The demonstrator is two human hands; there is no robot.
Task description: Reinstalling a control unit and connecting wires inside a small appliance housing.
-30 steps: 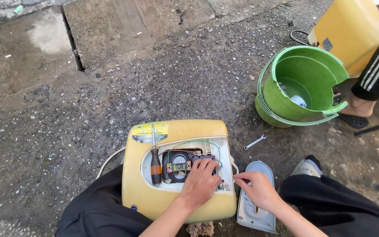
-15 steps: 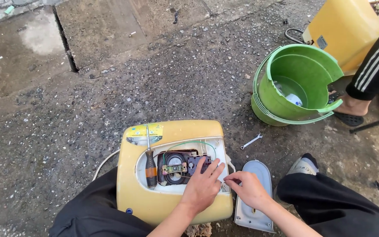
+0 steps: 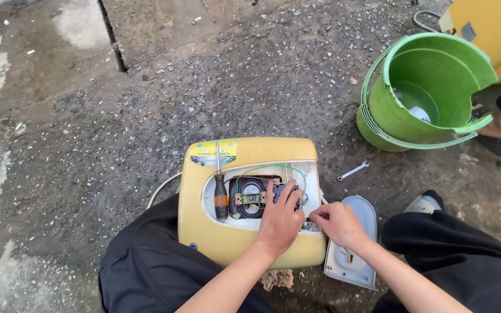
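My left hand [image 3: 280, 218] lies spread, fingers loosely open, on the dark motor parts [image 3: 249, 197] inside the yellow appliance housing [image 3: 250, 152] on the ground. My right hand [image 3: 336, 223] pinches something small at the opening's right edge; I cannot tell what. A screwdriver [image 3: 220, 194] rests inside; a grey cover [image 3: 352, 255] lies beside.

A yellow-and-teal rectangular label [image 3: 213, 152] sits on the yellow casing's [image 3: 250, 149] upper left corner; a small grey sticker [image 3: 468, 31] marks another yellow casing [image 3: 494, 26], top right

screwdriver [image 3: 220, 194] in casing [image 3: 250, 152], bucket [image 3: 424, 93] beyond, wrench [image 3: 353, 171] between
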